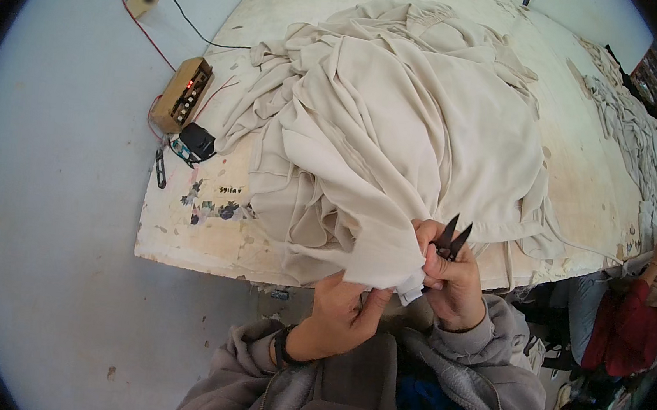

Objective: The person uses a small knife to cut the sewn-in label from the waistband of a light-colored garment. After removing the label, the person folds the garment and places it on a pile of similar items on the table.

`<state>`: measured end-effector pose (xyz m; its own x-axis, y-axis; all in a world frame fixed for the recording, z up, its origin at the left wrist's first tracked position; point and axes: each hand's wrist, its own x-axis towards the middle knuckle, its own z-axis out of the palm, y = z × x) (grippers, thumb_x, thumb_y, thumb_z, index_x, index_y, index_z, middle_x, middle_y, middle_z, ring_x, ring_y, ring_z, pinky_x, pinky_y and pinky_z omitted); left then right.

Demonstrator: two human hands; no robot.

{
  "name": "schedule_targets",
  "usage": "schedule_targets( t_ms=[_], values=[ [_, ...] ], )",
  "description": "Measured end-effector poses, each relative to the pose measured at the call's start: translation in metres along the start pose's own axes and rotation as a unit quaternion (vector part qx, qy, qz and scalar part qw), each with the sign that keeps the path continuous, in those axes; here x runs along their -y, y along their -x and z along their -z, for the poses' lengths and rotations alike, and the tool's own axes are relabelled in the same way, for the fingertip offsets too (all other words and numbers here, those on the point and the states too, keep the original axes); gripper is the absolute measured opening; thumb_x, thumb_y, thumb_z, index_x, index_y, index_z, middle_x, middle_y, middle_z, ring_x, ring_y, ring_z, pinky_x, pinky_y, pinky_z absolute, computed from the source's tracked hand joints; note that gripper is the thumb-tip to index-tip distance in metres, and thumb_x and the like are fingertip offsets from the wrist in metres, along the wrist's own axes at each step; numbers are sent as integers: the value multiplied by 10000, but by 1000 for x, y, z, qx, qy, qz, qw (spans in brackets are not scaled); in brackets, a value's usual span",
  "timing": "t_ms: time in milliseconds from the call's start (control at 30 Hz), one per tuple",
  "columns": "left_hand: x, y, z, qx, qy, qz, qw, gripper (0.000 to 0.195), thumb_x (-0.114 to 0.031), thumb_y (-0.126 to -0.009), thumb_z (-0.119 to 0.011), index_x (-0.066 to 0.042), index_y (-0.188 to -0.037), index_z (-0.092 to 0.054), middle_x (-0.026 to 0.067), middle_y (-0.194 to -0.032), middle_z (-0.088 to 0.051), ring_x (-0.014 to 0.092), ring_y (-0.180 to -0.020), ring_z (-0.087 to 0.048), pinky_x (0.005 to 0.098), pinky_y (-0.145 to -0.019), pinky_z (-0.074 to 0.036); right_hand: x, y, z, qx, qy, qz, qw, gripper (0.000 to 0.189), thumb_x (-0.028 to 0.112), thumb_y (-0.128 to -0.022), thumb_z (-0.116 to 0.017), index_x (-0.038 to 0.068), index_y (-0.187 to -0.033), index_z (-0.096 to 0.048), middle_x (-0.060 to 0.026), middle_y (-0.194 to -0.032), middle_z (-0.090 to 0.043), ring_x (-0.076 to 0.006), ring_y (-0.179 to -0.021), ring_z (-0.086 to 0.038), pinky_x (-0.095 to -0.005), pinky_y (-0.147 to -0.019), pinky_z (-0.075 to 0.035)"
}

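Observation:
A large beige garment [383, 116] lies heaped on the table, with its near edge drawn to the table's front. My left hand [342, 311] is shut on that edge, the cloth between thumb and fingers. My right hand [454, 280] grips the same edge a little to the right and also holds small dark thread snips [453, 239], their blades apart and pointing away from me. White labels [411, 288] hang from the cloth between my hands. Part of the snips is hidden by my fingers.
A wooden table [196, 246] with a worn top carries the garment. At its left stand a brown box with knobs [183, 95], a black device [196, 142] and wires. More grey cloth [633, 144] lies at the right, where a co-worker in red [625, 330] is partly visible.

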<state>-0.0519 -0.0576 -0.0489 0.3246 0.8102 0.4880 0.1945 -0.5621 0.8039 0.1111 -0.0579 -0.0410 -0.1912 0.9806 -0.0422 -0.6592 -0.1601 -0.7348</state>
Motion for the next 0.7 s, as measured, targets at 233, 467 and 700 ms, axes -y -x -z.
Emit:
schedule_targets(
  t_ms=[233,467,700],
  values=[
    [-1,-3,-1,-35,165,104,980,276,-7,-811,-541,66,-1060,-447,115,-889,-591,90,-788,-536,196,-677,-412,5,0,6,48,17,107,993,279,321,-841,-533,69,-750,-453,-40,-785,-466,-25,-401,-266,-181,-413,-210],
    [0,-2,-8,-64,182,104,976,160,53,-797,-523,63,-952,-485,122,-817,-617,95,-739,-574,199,-663,-437,3,2,-5,-42,339,223,913,314,277,-811,-589,-35,-774,-584,-74,-756,-552,-98,-667,-487,-176,-570,-351],
    [1,1,-11,-136,217,64,964,138,47,-795,-538,46,-919,-479,98,-827,-566,107,-745,-560,213,-646,-449,13,8,-5,-85,287,213,930,97,75,-754,-632,1,-741,-570,-22,-718,-528,-51,-560,-389,-185,-480,-268]
  ],
)
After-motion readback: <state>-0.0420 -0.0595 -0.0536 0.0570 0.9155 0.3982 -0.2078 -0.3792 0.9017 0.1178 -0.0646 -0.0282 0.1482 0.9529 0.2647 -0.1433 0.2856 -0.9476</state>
